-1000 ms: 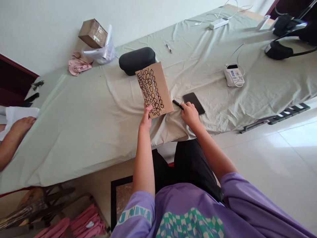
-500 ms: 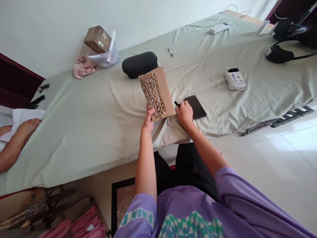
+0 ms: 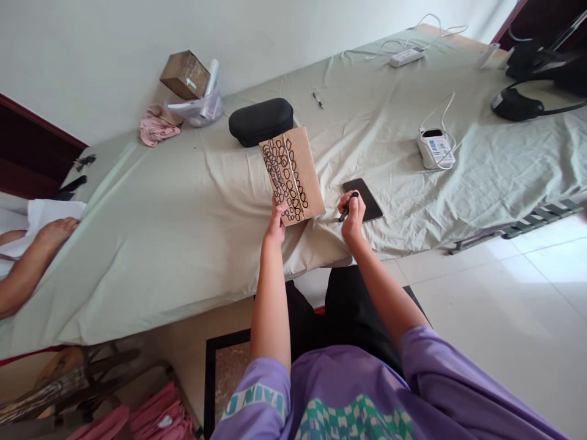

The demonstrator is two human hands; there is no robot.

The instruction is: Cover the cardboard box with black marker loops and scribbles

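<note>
My left hand point(image 3: 277, 222) grips the lower edge of a brown cardboard piece point(image 3: 305, 172), which is tilted up off the sheet. Its face carries rows of black hand-drawn loops along a pale central stripe. My right hand point(image 3: 352, 216) stands apart from the cardboard, with a black marker point(image 3: 348, 206) held in its fingers. That hand overlaps the near left corner of a black tablet point(image 3: 365, 199) lying flat on the sheet. Most of the marker is hidden by my fingers.
A sage-sheeted bed point(image 3: 160, 244) lies ahead, holding a black case point(image 3: 260, 122), a small pen point(image 3: 317, 99), a white device point(image 3: 435, 150) with cables, and a power strip point(image 3: 406, 57). Another person's hand point(image 3: 57, 233) rests at the far left.
My right hand has moved rightward onto the tablet's corner, and the marker now sits upright in its fingers. The cardboard stays in my left hand, and the view has shifted slightly.
</note>
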